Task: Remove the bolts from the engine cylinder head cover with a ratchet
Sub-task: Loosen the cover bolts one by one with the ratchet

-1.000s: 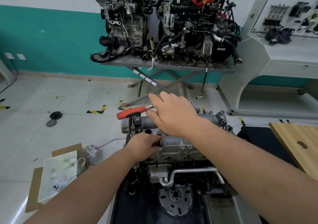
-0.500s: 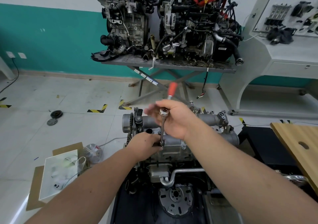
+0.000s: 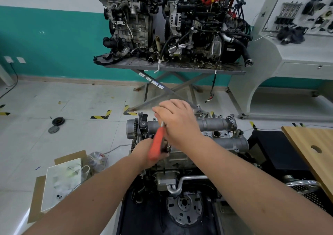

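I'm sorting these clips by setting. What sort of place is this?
Most likely an automotive training workshop. Two stripped engines stand on a lift table, a display board of parts hangs at right, and hazard tape marks the tiled floor around the engine being worked on.

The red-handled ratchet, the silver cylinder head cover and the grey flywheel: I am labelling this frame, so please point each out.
red-handled ratchet (image 3: 156, 144), head view, middle of its red grip.
silver cylinder head cover (image 3: 212, 123), head view, bare far tube of the casting.
grey flywheel (image 3: 185, 207), head view, face near its hub.
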A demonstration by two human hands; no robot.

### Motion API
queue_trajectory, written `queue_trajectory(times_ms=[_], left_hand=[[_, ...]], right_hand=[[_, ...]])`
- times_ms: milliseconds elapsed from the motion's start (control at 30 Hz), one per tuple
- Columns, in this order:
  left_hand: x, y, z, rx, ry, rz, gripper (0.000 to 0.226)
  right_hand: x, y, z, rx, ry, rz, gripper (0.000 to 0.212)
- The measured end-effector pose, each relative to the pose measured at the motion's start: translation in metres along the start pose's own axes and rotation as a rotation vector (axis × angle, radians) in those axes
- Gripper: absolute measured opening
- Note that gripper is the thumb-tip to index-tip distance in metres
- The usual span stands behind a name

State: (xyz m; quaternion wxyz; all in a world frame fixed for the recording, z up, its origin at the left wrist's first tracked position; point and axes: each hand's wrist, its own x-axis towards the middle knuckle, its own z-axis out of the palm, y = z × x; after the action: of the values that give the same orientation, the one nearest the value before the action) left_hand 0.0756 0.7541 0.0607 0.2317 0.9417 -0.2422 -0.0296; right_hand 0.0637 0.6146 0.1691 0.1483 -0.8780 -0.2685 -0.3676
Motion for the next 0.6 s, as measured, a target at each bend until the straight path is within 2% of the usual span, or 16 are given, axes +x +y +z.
queue_trajectory(times_ms=[100,267,367,500,600], left_hand=[[0.001,-0.002,0.001,0.052,-0.042,0.043,0.025],[0.002,-0.002,0.003,0.101,-0.019,0.033,0.033],[0.002,-0.003,0.003,0.099,-0.014,0.038,0.031],[0.000,-0.002,0.003,0.081,-0.002,0.053,0.023],[-0.002,-0.002,0.004,0.065,0.019,0.070,0.016]], right_hand=[[0.005,-0.003,-0.011,-0.074,-0.129,-0.025,0.026],[0.011,-0.009,-0.023,-0.119,-0.349,0.000,0.051],[0.016,-0.008,-0.028,-0.141,-0.448,-0.006,0.059],[0.028,-0.007,-0.033,-0.131,-0.527,0.060,0.044],[0.039,-0.004,-0.037,-0.011,-0.589,0.291,0.034]])
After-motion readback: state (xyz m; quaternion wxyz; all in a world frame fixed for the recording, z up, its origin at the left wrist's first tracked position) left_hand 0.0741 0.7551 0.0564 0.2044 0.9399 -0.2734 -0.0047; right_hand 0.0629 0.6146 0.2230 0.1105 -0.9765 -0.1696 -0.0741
